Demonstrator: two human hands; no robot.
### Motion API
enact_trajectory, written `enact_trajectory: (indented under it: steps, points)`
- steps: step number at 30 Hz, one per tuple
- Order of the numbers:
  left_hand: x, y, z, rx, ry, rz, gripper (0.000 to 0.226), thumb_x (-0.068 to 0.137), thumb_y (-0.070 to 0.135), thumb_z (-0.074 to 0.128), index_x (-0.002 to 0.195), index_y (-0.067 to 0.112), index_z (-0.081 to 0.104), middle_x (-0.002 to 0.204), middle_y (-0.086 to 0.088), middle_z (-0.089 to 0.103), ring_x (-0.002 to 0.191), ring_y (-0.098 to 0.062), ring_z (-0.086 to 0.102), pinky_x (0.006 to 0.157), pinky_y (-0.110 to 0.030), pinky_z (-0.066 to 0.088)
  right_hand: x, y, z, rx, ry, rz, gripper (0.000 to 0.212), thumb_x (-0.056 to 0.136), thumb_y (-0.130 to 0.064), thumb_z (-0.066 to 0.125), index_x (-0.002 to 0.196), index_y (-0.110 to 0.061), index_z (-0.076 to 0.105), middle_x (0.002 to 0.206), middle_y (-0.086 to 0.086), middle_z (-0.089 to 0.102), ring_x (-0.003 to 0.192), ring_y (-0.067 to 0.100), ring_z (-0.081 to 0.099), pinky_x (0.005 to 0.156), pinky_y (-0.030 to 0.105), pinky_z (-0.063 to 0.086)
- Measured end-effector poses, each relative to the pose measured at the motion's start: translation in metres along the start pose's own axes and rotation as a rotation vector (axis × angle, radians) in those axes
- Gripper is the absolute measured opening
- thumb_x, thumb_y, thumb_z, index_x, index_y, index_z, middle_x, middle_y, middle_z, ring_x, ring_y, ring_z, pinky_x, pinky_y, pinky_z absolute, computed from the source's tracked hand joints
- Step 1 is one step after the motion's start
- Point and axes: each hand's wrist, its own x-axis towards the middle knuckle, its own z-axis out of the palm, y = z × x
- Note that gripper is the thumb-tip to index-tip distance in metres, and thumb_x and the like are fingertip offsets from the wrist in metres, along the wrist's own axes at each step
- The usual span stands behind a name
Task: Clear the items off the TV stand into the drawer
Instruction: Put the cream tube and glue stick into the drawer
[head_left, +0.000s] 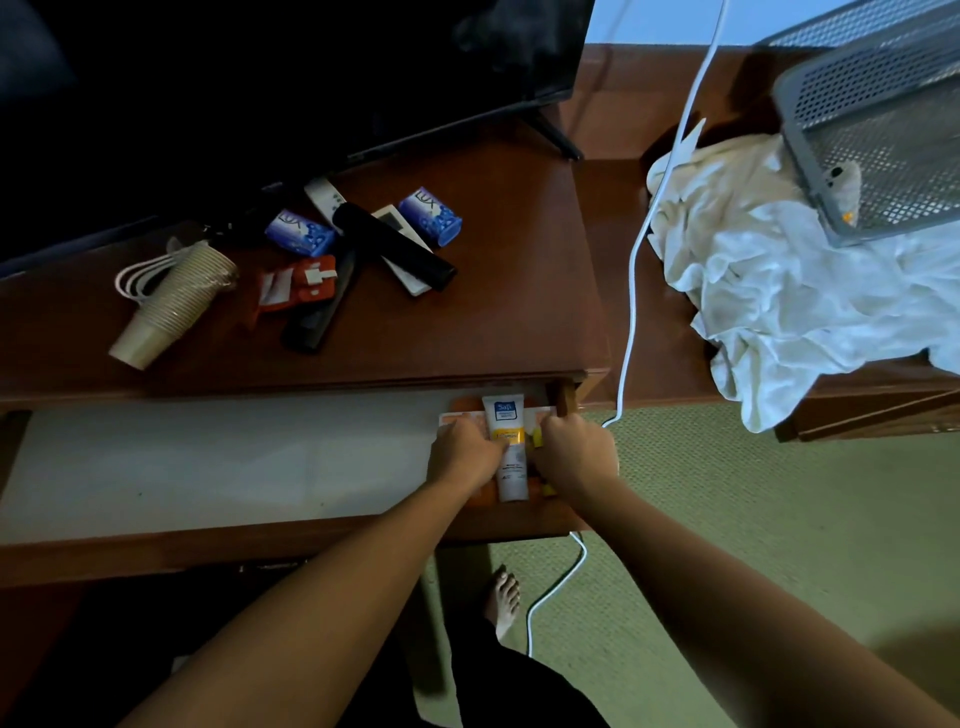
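Note:
The drawer under the brown TV stand is pulled out, with a pale liner. At its right end lies a white and yellow tube on top of orange packets. My left hand grips the tube's left side and my right hand closes on a small yellow item beside the tube. On the stand lie two blue soap packs, a black cylinder, a white remote, a red packet, a black remote and stacked paper cups.
A dark TV stands at the back of the stand. A white cable hangs down to the green carpet. To the right, white cloth and a grey mesh basket rest on a lower unit. A bare foot is below the drawer.

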Motion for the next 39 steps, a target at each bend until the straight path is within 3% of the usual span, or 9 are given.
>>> enact_trajectory:
  steps: [2, 5, 9, 12, 17, 20, 26, 33, 39]
  points:
    - [-0.001, 0.002, 0.0, -0.017, 0.033, 0.003, 0.032, 0.087, 0.039, 0.072, 0.108, 0.016, 0.064, 0.112, -0.008, 0.068, 0.099, -0.028, 0.065, 0.075, -0.031, 0.049, -0.001, 0.005, 0.004, -0.127, 0.055, -0.167, 0.016, 0.085, -0.023, 0.067, 0.096, -0.012, 0.07, 0.098, 0.008, 0.067, 0.096, 0.034, 0.063, 0.072, 0.04, 0.048]
    - [-0.004, 0.004, 0.006, -0.039, 0.022, 0.011, 0.015, 0.086, 0.028, 0.076, 0.087, 0.019, 0.064, 0.104, -0.007, 0.072, 0.094, -0.027, 0.067, 0.077, -0.033, 0.053, -0.003, 0.014, 0.013, -0.211, 0.126, -0.321, 0.023, 0.069, -0.025, 0.078, 0.089, -0.013, 0.075, 0.101, 0.007, 0.072, 0.11, 0.035, 0.06, 0.088, 0.047, 0.045]
    - [-0.007, 0.004, 0.012, -0.093, 0.031, 0.02, 0.012, 0.085, 0.024, 0.077, 0.087, 0.02, 0.066, 0.099, -0.007, 0.074, 0.09, -0.025, 0.068, 0.077, -0.031, 0.052, -0.01, 0.022, 0.023, -0.286, 0.109, -0.351, 0.04, 0.082, -0.029, 0.053, 0.108, -0.006, 0.074, 0.113, 0.011, 0.073, 0.138, 0.038, 0.045, 0.115, 0.056, 0.019]
    - [-0.007, 0.004, 0.015, -0.119, 0.015, 0.005, 0.017, 0.084, 0.028, 0.078, 0.089, 0.02, 0.065, 0.097, -0.004, 0.074, 0.088, -0.023, 0.068, 0.08, -0.035, 0.056, -0.017, 0.024, 0.024, -0.308, 0.106, -0.335, 0.042, 0.086, -0.028, 0.057, 0.116, -0.001, 0.071, 0.113, 0.013, 0.074, 0.144, 0.037, 0.038, 0.119, 0.058, 0.008]
    - [-0.006, 0.006, 0.018, -0.096, -0.045, 0.031, 0.02, 0.082, 0.026, 0.079, 0.091, 0.02, 0.062, 0.093, -0.002, 0.071, 0.087, -0.022, 0.067, 0.082, -0.04, 0.057, -0.017, 0.025, 0.029, -0.266, 0.179, -0.333, 0.041, 0.083, -0.02, 0.049, 0.106, 0.005, 0.073, 0.102, 0.018, 0.075, 0.138, 0.037, 0.047, 0.117, 0.057, 0.015]
    - [-0.008, 0.004, 0.017, -0.071, -0.07, 0.063, 0.018, 0.083, 0.021, 0.077, 0.089, 0.021, 0.061, 0.095, -0.003, 0.071, 0.089, -0.022, 0.066, 0.082, -0.037, 0.055, -0.017, 0.029, 0.033, -0.247, 0.177, -0.347, 0.041, 0.085, -0.02, 0.066, 0.118, 0.004, 0.069, 0.118, 0.019, 0.072, 0.139, 0.036, 0.046, 0.117, 0.055, 0.019]
    - [-0.023, 0.008, -0.019, -0.021, 0.046, 0.297, 0.008, 0.091, 0.025, 0.065, 0.095, 0.019, 0.069, 0.089, 0.002, 0.068, 0.083, -0.015, 0.065, 0.075, -0.036, 0.058, -0.02, 0.022, 0.015, -0.059, 0.345, -0.436, 0.028, 0.081, -0.009, 0.068, 0.108, -0.005, 0.072, 0.116, 0.013, 0.071, 0.122, 0.032, 0.061, 0.098, 0.044, 0.048]
    - [-0.025, 0.006, -0.111, 0.047, 0.196, 0.397, 0.011, 0.092, 0.029, 0.065, 0.09, 0.02, 0.071, 0.085, 0.006, 0.066, 0.077, -0.01, 0.062, 0.064, -0.028, 0.052, 0.01, -0.035, -0.037, 0.099, 0.488, -0.476, 0.007, 0.087, -0.014, 0.066, 0.092, -0.011, 0.07, 0.089, 0.007, 0.067, 0.083, 0.031, 0.062, 0.069, 0.04, 0.049]
    - [0.007, -0.006, -0.193, 0.086, 0.374, 0.392, 0.01, 0.087, 0.026, 0.066, 0.086, 0.017, 0.071, 0.088, 0.0, 0.069, 0.084, -0.02, 0.063, 0.074, -0.036, 0.054, 0.054, -0.102, -0.082, 0.14, 0.527, -0.428, 0.01, 0.078, -0.009, 0.073, 0.078, -0.01, 0.063, 0.081, 0.009, 0.064, 0.074, 0.034, 0.06, 0.061, 0.037, 0.047]
